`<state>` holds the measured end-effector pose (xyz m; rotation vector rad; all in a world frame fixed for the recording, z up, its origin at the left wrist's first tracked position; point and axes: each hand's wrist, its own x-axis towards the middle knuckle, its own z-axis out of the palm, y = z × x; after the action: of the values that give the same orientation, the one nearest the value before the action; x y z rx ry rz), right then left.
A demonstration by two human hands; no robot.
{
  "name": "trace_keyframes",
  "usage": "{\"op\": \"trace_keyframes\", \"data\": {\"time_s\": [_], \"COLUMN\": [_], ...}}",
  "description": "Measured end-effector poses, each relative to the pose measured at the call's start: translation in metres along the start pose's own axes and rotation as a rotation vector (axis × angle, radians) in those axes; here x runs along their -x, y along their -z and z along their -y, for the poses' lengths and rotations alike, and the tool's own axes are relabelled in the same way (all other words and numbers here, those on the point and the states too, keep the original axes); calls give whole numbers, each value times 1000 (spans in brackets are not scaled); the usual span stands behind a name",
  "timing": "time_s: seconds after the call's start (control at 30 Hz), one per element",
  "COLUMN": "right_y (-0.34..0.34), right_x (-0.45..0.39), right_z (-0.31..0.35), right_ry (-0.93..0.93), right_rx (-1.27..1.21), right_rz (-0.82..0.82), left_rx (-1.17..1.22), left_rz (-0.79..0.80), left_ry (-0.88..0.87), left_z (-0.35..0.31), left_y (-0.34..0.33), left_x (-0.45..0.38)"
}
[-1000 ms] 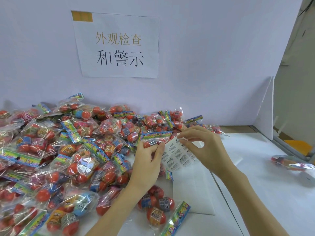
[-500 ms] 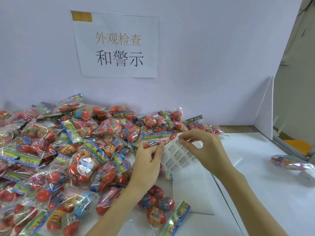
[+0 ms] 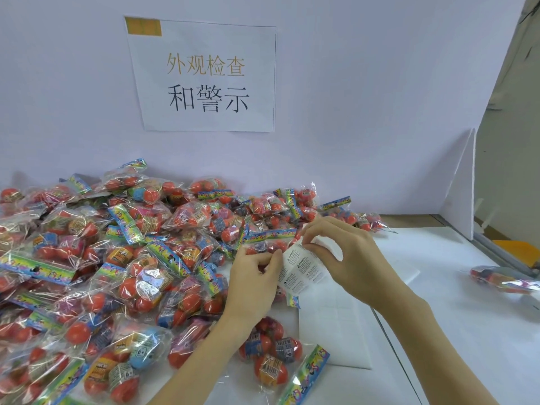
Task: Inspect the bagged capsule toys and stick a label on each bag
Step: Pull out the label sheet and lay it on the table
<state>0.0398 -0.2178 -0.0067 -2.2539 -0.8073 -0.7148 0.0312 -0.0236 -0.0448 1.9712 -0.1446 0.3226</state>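
Note:
A big heap of clear bags of red capsule toys (image 3: 122, 273) covers the left half of the table. My left hand (image 3: 254, 282) pinches the left edge of a white label sheet (image 3: 302, 268) printed with small warning labels, held above the table's middle. My right hand (image 3: 342, 252) pinches the sheet's top corner between thumb and forefinger. One bag of capsules (image 3: 271, 355) lies apart, near the front, under my left forearm.
A used white backing sheet (image 3: 336, 325) lies flat under my hands. A single bag (image 3: 502, 279) lies at the right table edge. A paper sign (image 3: 204, 74) hangs on the white back wall, and a white divider panel (image 3: 458, 188) stands at the right.
My right hand's thumb and forefinger have closed on the sheet's top corner and drawn down slightly. My left hand and the sheet stay where they were.

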Motion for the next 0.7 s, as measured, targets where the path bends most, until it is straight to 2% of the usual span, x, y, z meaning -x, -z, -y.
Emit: {"op": "trace_keyframes", "data": {"time_s": [0.1, 0.2, 0.33, 0.37, 0.43, 0.5, 0.6, 0.7], "right_y": [6, 7, 7, 7, 7, 6, 4, -1], "right_x": [0, -3, -6, -7, -8, -9, -7, -6], "right_z": [2, 10, 18, 20, 22, 21, 19, 19], "right_ry": [-119, -164, -264, -325, -432, -471, -519, -532], "right_rx": [-92, -260, -704, -827, -1043, -1053, -954, -853], "right_rz": [44, -67, -188, -194, -193, -204, -166, -156], "left_rx": [9, 27, 12, 61, 366, 557, 465, 394], "left_rz": [-30, -37, 117, 160, 182, 155, 71, 58], "left_ry": [16, 3, -177, -189, -79, 21, -29, -116], "left_z": [2, 1, -6, -11, -21, -23, -16, -6], "left_y": [-2, -2, -2, -2, 0, 5, 19, 27], "left_x": [0, 2, 9, 11, 13, 8, -2, -9]}}
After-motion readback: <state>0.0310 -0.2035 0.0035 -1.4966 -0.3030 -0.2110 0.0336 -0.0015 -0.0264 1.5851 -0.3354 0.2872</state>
